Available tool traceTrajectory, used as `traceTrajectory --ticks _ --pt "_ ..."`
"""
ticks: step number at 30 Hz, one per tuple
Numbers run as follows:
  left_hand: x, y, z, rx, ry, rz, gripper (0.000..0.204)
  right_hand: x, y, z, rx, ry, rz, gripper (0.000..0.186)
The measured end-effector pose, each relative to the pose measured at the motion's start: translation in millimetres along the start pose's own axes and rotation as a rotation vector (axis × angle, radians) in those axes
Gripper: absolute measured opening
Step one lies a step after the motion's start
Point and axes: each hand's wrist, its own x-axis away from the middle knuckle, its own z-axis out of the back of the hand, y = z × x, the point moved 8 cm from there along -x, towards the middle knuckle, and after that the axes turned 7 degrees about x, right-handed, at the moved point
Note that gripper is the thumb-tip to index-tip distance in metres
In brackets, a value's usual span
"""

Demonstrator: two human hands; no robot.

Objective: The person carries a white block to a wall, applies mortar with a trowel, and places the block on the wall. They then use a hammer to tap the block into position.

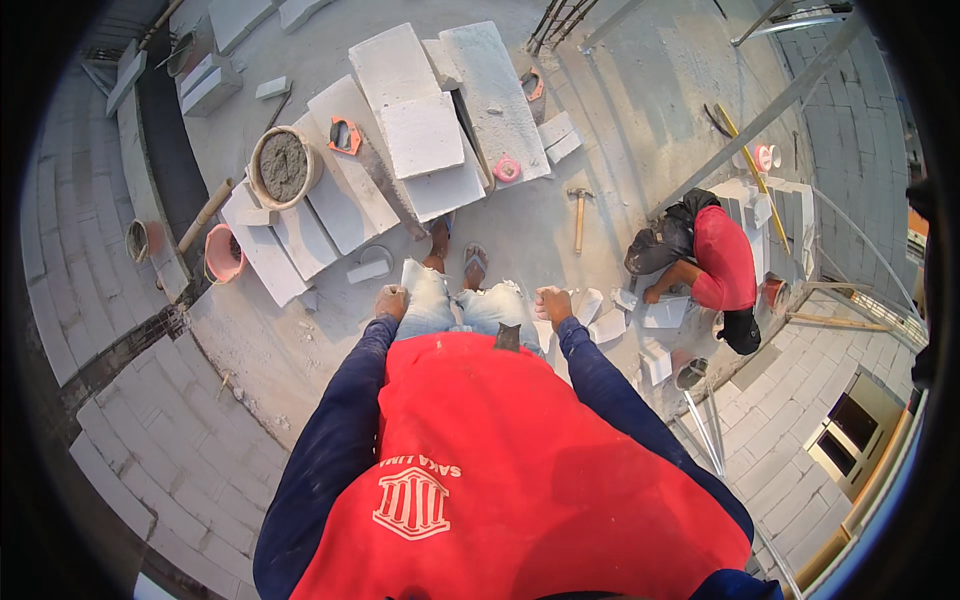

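Note:
My left hand (392, 302) hangs beside my left thigh, its fingers curled in, with nothing seen sticking out of it. On the other side my right hand (552, 304) is closed in a fist just off the right leg of my pale jeans (430, 300). Broken white block pieces (606, 325) lie on the floor to the right of this fist. Ahead of my sandalled feet, large white blocks (425, 135) are laid out and partly stacked. A round tub of grey mortar (285, 166) stands at their left. A hammer (579, 218) lies on the floor ahead to the right.
At right, a crouching co-worker in red (722, 255) reaches toward a white block (666, 312). Metal poles (760, 110) slant across the right side. A pink bucket (224, 252) stands left. Two orange-handled tools (345, 136) and a pink tape reel (507, 168) rest among the blocks.

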Motion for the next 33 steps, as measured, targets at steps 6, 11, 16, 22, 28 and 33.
traceTrajectory --ticks 6,11,16,22,28,33 --pt "-55.0 33.5 15.9 -0.019 0.071 -0.199 0.028 24.8 147.5 42.1 -0.164 -0.003 -0.272 0.021" --pt "-124.2 22.5 -8.5 0.213 0.015 -0.349 0.026 20.5 158.8 82.1 -0.221 0.118 -0.205 0.025" --pt "-103.7 41.9 -8.3 0.507 -0.124 -0.178 0.029 4.4 101.7 86.8 -0.335 0.157 -0.088 0.029" --pt "-31.5 73.8 -1.3 0.747 -0.221 0.255 0.034 -7.8 47.7 39.5 -0.446 0.061 0.051 0.029" --pt "-38.8 43.1 -11.4 0.73 -0.404 0.205 0.032 6.4 86.0 4.6 -0.465 0.062 -0.019 0.028" --pt "-61.4 62.5 -14.1 0.69 -0.627 0.133 0.031 28.4 167.8 10.8 -0.555 0.166 -0.151 0.028"
